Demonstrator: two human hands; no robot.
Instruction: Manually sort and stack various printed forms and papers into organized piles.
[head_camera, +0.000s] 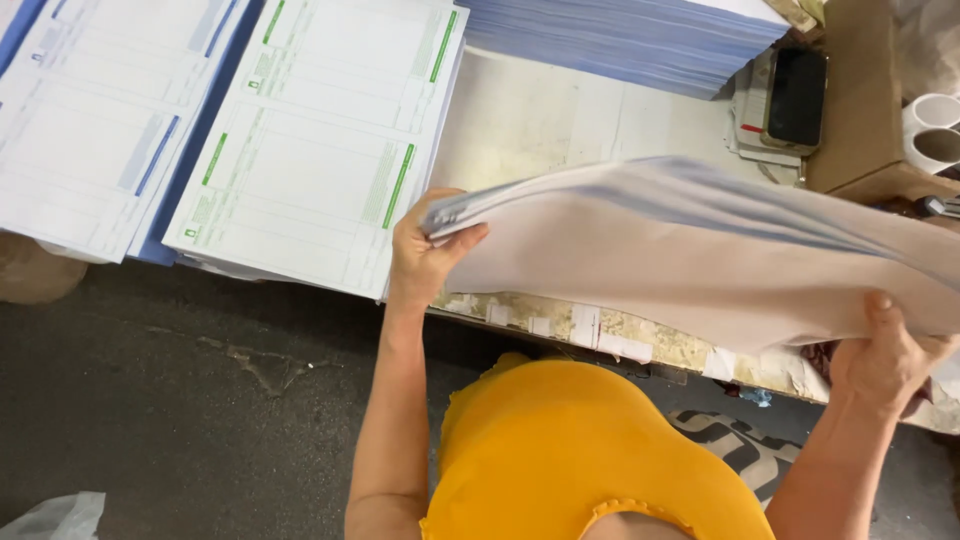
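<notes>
Both of my hands hold one thick bundle of white printed sheets (690, 250) lifted above the table, sagging and blurred. My left hand (420, 250) pinches its left corner, thumb on top. My right hand (885, 355) grips its lower right edge from below. To the left on the table lies a stack of forms with green bars (320, 140), just beside my left hand. Further left is a stack of forms with blue bars (90, 110).
A tall pile of blue-edged sheets (620, 35) sits at the back. A dark phone (797, 95) lies on small papers beside a cardboard box (860, 100). The worn table edge (600, 330) carries tape scraps. Dark floor (180, 400) lies below.
</notes>
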